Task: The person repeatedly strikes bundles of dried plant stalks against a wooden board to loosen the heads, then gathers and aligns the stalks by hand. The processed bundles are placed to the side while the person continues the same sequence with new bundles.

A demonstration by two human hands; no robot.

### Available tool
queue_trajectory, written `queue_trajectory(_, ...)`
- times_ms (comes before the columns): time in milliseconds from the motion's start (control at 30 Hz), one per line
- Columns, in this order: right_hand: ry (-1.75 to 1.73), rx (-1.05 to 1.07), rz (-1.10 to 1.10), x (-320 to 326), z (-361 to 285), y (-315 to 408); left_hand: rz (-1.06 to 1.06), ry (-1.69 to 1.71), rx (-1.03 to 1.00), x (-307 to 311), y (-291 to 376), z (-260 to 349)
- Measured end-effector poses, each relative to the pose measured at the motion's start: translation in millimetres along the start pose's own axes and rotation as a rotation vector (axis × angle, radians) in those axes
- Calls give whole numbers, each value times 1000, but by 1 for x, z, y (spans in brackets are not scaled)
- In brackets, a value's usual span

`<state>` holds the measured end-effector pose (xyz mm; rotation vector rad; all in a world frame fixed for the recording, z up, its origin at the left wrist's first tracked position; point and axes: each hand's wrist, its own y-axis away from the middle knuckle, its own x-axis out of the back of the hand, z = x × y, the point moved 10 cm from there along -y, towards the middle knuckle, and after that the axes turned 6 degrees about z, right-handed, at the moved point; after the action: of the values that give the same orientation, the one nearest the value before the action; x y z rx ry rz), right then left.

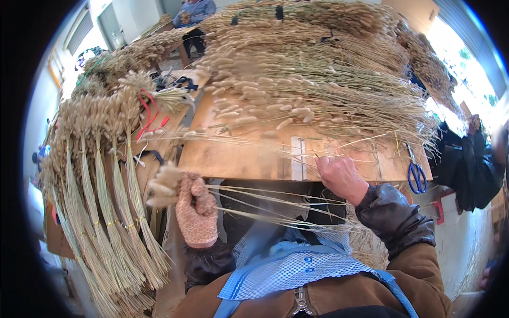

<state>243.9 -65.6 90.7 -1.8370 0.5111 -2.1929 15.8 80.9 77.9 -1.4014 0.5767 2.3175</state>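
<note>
My left hand, in a patterned fabric glove, grips a small bunch of dried bunny-tail grass just below its fluffy heads. The bare stems of that bunch stretch right, past the table's front edge and above my lap. Over the edge of the wooden table, my bare right hand pinches a few thin grass stems, whose other ends reach left. A white strip with dark marks lies on the wood beside my right fingers. Loose bunny-tail grass is heaped along the table's far side.
Several tied grass bundles lie at the left. Blue-handled scissors rest at the table's right end, handles over the edge. A red ribbon lies at the upper left. One person is at the back, another at the right.
</note>
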Motion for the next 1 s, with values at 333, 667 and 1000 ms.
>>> queue_trajectory(333, 236, -268, -605, 36, 136, 149, 56, -253, -117, 4, -4, 8)
queue_trajectory(667, 413, 19, 104, 52, 96, 44, 52, -546, -312, -10, -1, 15)
queue_trajectory(1000, 480, 87, -85, -1, 183, 57, 39, -378, -274, 14, -17, 27)
